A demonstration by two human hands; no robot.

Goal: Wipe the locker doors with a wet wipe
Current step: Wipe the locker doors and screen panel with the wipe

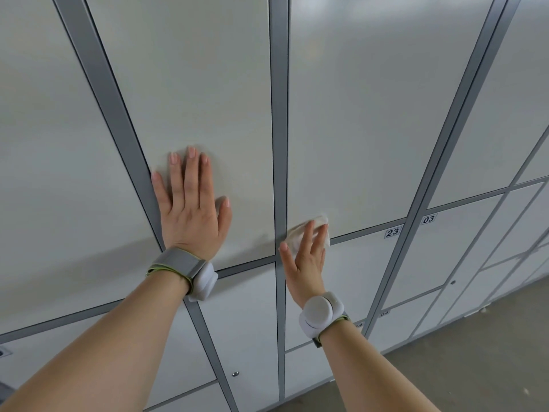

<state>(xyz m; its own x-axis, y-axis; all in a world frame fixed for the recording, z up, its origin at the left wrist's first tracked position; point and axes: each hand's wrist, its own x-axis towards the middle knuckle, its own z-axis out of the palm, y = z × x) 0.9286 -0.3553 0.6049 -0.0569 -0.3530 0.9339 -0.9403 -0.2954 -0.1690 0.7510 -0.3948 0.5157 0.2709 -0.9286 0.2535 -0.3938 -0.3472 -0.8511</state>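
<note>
The wet wipe (312, 230) is lying pressed under the right hand (306, 260), fingers spread, at the bottom edge of a tall locker door (371, 114). The left hand (190, 209) is bracing flat, spread, on the neighbouring door (193, 84). Progress is judged partial: no wet trace is showing, and the numbered doors below are waiting; open panel above is offering room.
</note>
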